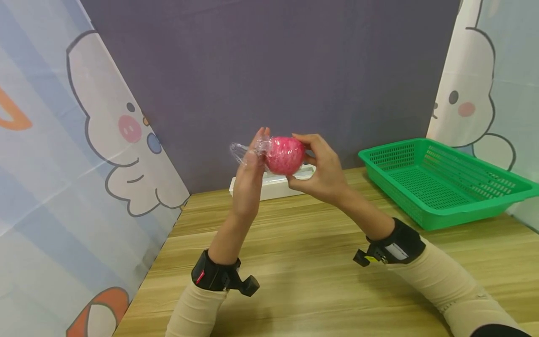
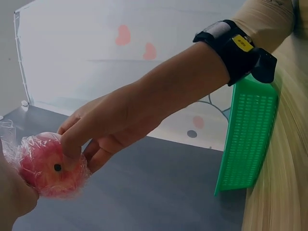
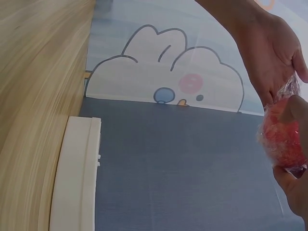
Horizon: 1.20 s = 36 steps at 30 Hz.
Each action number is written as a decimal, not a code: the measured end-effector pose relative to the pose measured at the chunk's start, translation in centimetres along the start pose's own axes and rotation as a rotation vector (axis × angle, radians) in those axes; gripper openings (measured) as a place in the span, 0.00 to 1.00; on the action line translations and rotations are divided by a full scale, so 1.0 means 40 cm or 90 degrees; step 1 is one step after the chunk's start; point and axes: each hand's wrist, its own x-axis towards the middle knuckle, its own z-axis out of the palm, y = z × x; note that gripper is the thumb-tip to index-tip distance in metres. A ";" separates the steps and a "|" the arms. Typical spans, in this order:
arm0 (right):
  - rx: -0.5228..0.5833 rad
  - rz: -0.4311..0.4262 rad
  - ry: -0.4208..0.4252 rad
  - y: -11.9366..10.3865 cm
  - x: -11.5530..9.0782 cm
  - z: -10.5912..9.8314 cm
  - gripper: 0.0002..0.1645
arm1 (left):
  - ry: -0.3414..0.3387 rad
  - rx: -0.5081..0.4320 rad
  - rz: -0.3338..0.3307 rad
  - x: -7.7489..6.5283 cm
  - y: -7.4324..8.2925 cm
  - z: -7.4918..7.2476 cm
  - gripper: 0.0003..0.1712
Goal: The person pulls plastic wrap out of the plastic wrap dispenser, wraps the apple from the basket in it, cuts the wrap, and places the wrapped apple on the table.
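Note:
A pinkish-red apple [image 1: 285, 156] wrapped in clear cling film is held up above the table, between both hands. My right hand [image 1: 322, 171] grips it from the right, thumb below and fingers above. On the other side my left hand [image 1: 246, 185] pinches the gathered film, and a loose film tail [image 1: 238, 152] sticks out past the thumb. In the left wrist view a small dark spot shows on the yellowish end of the apple [image 2: 44, 166]. The right wrist view shows the film bunched against the left palm [image 3: 274, 53].
Behind the hands a long white box [image 1: 275, 188] lies on the wooden table [image 1: 294, 262] near the dark back panel. A green plastic basket [image 1: 455, 206] stands at the right. Cartoon-printed cloths [image 1: 139, 126] hang along both sides.

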 end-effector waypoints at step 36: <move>-0.099 -0.036 -0.023 -0.044 -0.015 0.023 0.50 | 0.068 0.271 0.048 -0.005 -0.038 0.006 0.51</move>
